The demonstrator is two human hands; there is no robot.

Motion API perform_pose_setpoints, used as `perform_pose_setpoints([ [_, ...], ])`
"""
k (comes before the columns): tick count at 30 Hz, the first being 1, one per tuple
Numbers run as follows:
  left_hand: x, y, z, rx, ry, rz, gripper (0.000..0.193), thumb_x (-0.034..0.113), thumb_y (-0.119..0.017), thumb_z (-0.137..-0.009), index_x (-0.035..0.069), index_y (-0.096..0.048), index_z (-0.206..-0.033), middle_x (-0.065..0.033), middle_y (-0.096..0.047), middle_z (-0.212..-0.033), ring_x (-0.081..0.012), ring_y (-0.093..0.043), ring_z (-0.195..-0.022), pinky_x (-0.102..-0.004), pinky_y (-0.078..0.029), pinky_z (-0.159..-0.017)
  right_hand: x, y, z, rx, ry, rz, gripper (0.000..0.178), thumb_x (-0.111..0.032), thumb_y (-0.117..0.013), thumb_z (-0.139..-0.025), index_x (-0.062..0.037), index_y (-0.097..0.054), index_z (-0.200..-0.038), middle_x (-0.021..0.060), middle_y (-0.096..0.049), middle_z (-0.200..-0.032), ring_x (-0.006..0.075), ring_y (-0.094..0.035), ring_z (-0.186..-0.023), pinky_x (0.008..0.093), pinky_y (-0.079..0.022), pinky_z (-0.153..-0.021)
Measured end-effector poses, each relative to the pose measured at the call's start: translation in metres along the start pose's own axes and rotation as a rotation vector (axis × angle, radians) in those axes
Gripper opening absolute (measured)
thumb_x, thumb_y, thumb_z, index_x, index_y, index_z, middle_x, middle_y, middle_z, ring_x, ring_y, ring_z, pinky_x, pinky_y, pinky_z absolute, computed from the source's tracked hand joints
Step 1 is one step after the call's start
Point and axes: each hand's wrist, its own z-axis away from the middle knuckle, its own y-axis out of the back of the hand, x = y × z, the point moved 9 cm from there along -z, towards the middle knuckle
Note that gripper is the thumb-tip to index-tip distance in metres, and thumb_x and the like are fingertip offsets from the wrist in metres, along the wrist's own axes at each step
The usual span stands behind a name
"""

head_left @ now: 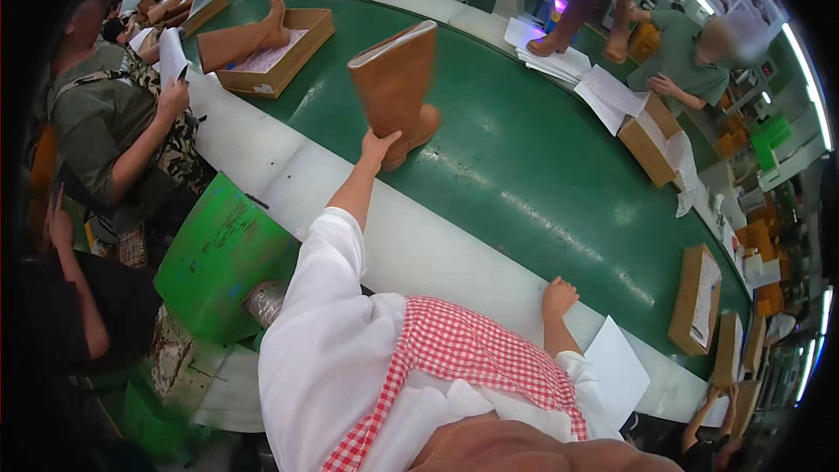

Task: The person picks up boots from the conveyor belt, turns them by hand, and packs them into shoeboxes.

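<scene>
A tall tan boot (395,79) stands upright on the green conveyor belt (524,183), with white paper showing along its top opening. My left hand (378,149) reaches forward and is closed round the back of its ankle, thumb across the leather. The boot's toe points away to the upper right. My right hand (559,295) rests by the belt's near white border (472,271), fingers curled in with nothing visible in them. Below my right forearm lies a white sheet (617,363).
Left on the belt, a cardboard box (297,57) holds paper and another tan boot (240,42). A green machine part (223,262) stands beside my left arm. Several people work around the belt; one at the far right handles brown boots (568,22). More open boxes (696,297) line the right side.
</scene>
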Motion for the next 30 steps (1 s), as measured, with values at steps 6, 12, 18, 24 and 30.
perform_pose_setpoints([
  [6, 0.02, 0.011, 0.011, 0.023, -0.023, 0.322, 0.061, 0.015, -0.076, -0.073, 0.0, -0.046, -0.124, -0.0107, -0.055, -0.122, -0.0211, -0.053, -0.109, -0.0329, -0.041, -0.095, 0.001, -0.003, -0.012, -0.201, -0.26, -0.357, 0.023, -0.026, -0.056, -0.084, -0.0057, -0.066, -0.09, 0.011, -0.063, -0.093, 0.0298, -0.055, -0.09, 0.0443, -0.041, -0.077],
  [12, 0.062, -0.013, 0.075, -0.294, 0.014, 0.521, 0.054, 0.021, -0.066, -0.084, -0.001, -0.042, -0.127, -0.0098, -0.051, -0.126, -0.02, -0.049, -0.115, -0.0324, -0.038, -0.099, -0.131, 0.125, -0.055, 0.088, 0.298, -0.943, 0.051, -0.03, -0.07, -0.076, -0.0062, -0.053, -0.119, 0.0131, -0.055, -0.117, 0.0319, -0.049, -0.109, 0.0389, -0.038, -0.093],
  [18, 0.03, -0.054, 0.183, -0.583, 0.164, 0.56, 0.056, 0.028, -0.062, -0.087, -0.002, -0.04, -0.129, -0.0096, -0.05, -0.128, -0.0191, -0.047, -0.117, -0.034, -0.036, -0.1, -0.237, 0.194, -0.025, -0.488, 0.515, -1.038, 0.098, -0.033, -0.082, -0.061, -0.0093, -0.026, -0.138, 0.0189, -0.044, -0.13, 0.0329, -0.044, -0.118, 0.0401, -0.038, -0.097],
  [24, 0.001, -0.074, 0.259, -0.777, 0.21, 0.357, 0.063, 0.024, -0.066, -0.082, -0.002, -0.037, -0.132, -0.0108, -0.047, -0.129, -0.0198, -0.044, -0.118, -0.0348, -0.033, -0.102, -0.218, 0.154, 0.031, -0.455, 0.404, -1.489, 0.085, -0.029, -0.082, -0.064, -0.0033, -0.035, -0.13, 0.0195, -0.052, -0.122, 0.0338, -0.054, -0.11, 0.0378, -0.044, -0.091],
  [30, 0.028, -0.073, 0.261, -0.585, 0.141, 0.445, 0.057, 0.017, -0.068, -0.079, -0.002, -0.042, -0.126, -0.0117, -0.052, -0.123, -0.0199, -0.049, -0.113, -0.0344, -0.038, -0.097, -0.197, 0.141, 0.047, -0.428, 0.3, -1.422, 0.064, -0.023, -0.078, -0.069, -0.0015, -0.045, -0.12, 0.0167, -0.061, -0.11, 0.0294, -0.061, -0.1, 0.0342, -0.048, -0.083],
])
